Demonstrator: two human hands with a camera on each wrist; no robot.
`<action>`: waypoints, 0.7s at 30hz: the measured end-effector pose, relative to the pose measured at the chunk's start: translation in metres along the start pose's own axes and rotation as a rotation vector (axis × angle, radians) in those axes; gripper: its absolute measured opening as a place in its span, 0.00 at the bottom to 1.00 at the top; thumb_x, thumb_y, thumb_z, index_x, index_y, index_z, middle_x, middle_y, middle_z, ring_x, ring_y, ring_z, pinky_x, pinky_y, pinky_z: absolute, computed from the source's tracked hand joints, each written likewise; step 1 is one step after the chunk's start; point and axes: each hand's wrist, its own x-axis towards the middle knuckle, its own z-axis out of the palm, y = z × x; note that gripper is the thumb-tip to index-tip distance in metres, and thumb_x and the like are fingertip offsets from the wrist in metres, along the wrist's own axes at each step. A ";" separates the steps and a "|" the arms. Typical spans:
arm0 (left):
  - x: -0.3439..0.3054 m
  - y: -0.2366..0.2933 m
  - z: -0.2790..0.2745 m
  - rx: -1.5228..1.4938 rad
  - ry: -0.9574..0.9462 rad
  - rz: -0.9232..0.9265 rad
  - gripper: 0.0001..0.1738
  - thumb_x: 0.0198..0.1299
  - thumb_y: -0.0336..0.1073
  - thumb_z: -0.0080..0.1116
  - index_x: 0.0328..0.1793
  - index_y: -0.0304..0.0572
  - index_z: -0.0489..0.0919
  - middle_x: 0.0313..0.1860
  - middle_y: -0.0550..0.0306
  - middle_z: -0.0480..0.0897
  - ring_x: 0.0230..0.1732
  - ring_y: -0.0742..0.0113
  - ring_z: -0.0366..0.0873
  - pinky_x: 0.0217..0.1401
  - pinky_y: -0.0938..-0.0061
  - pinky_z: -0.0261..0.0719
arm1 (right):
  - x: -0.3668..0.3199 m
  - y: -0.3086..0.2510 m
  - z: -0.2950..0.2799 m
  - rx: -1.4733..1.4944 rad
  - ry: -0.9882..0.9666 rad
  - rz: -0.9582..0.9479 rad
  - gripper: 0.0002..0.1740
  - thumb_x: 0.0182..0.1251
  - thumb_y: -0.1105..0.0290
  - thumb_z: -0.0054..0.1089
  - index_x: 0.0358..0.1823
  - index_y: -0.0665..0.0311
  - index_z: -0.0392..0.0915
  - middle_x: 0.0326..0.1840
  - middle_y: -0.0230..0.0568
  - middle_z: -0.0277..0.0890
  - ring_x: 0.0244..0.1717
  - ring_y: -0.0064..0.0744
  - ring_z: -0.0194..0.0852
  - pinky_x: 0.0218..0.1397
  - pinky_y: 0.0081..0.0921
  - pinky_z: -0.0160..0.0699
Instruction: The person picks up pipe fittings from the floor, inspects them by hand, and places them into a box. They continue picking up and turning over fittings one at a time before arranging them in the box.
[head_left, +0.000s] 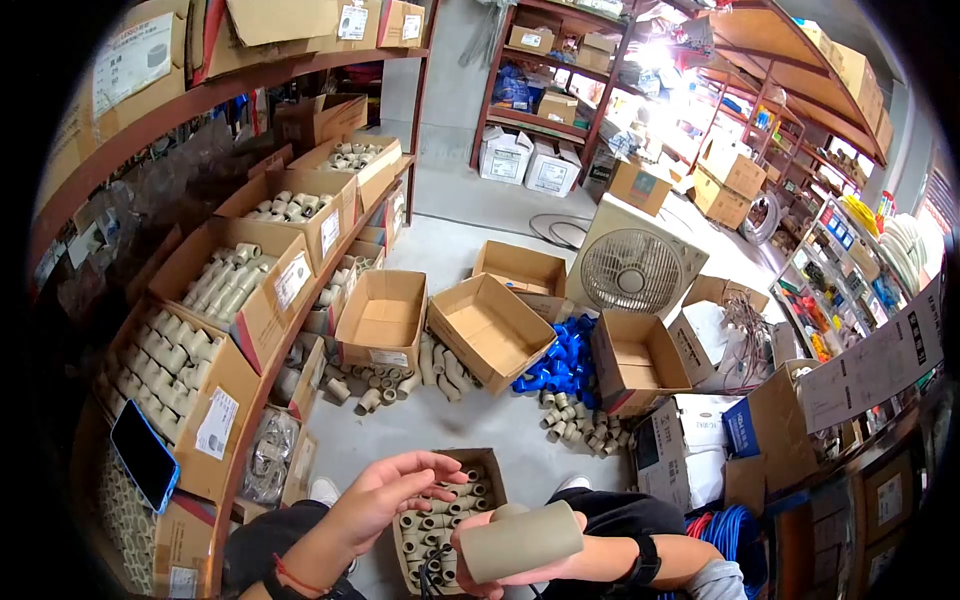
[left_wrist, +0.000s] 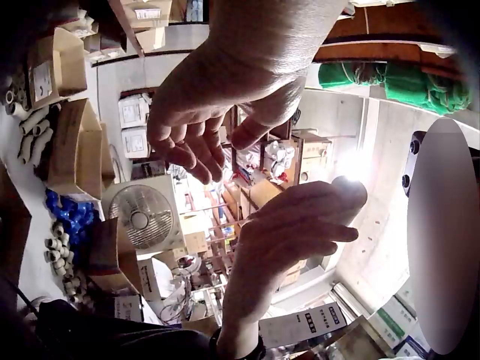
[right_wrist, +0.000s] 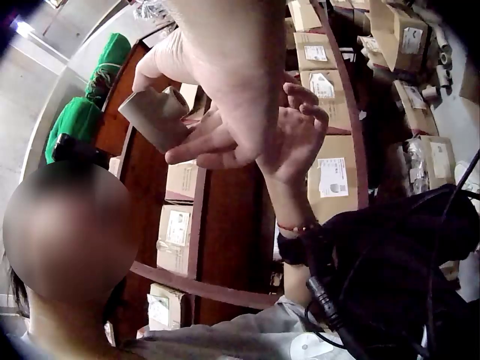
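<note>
My right hand (head_left: 478, 560) grips a large beige plastic pipe fitting (head_left: 522, 540), held level in front of my lap. In the right wrist view the fitting (right_wrist: 154, 112) looks like a tee, with my fingers (right_wrist: 217, 142) curled round it. My left hand (head_left: 405, 485) hovers open just left of the fitting, with relaxed fingers that hold nothing. It appears again in the left wrist view (left_wrist: 196, 139), above the right hand (left_wrist: 296, 225). Below both hands sits a small open carton (head_left: 485, 462) packed with several small beige couplings standing on end.
Shelves on the left carry open cartons of beige fittings (head_left: 225, 280), and a phone (head_left: 143, 455) lies on one. On the floor are empty cartons (head_left: 385, 318), loose beige elbows (head_left: 385, 385), a pile of blue fittings (head_left: 560, 360) and a box fan (head_left: 630, 265).
</note>
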 end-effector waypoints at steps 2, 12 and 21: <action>0.000 0.001 0.001 0.010 0.010 0.003 0.15 0.57 0.37 0.40 0.48 0.40 0.69 0.44 0.59 0.74 0.40 0.77 0.70 0.40 0.86 0.64 | 0.000 -0.002 0.004 -0.121 0.072 0.041 0.44 0.30 0.49 0.63 0.51 0.62 0.58 0.46 0.42 0.62 0.42 0.41 0.63 0.40 0.35 0.63; -0.003 -0.003 -0.004 -0.049 0.030 0.036 0.19 0.59 0.43 0.36 0.48 0.39 0.69 0.43 0.61 0.73 0.41 0.75 0.69 0.42 0.82 0.64 | 0.010 -0.022 0.010 -0.496 0.207 -0.123 0.46 0.31 0.44 0.56 0.51 0.68 0.57 0.41 0.43 0.63 0.38 0.33 0.62 0.42 0.26 0.60; 0.001 -0.012 -0.011 -0.085 0.196 0.059 0.23 0.57 0.46 0.40 0.56 0.43 0.62 0.52 0.59 0.66 0.51 0.70 0.63 0.52 0.71 0.60 | 0.021 -0.033 -0.003 -0.658 0.546 -0.283 0.16 0.58 0.58 0.44 0.37 0.64 0.68 0.29 0.30 0.70 0.28 0.17 0.68 0.30 0.11 0.64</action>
